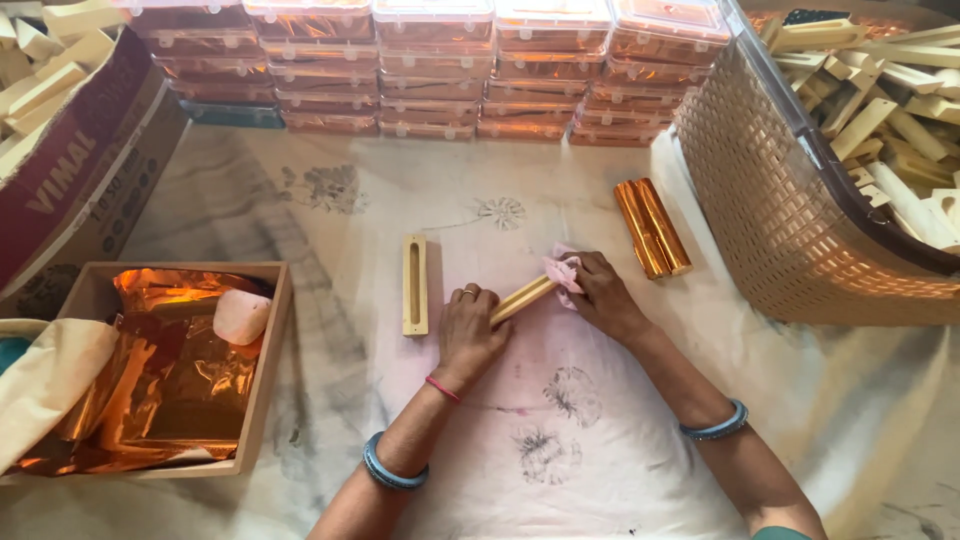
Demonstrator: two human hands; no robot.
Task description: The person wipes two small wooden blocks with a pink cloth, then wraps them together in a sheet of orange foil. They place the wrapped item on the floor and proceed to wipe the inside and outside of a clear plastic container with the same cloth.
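My left hand (468, 330) presses down on the near end of a pale wooden stick (524, 297) that lies slantwise on the white cloth. At the stick's far end my right hand (600, 295) holds a small pink pad (560, 271) against the wood. Just left of my left hand lies a slotted wooden block (414, 285), apart from both hands. Two sticks wrapped in shiny copper foil (652, 227) lie side by side beyond my right hand.
A wooden tray (268, 370) at left holds crumpled copper foil (170, 380) and a pink pad (240, 316). A woven basket (790, 220) of bare wooden sticks stands at right. Stacked clear boxes (430, 70) line the back. A cardboard box (70, 170) of sticks sits far left.
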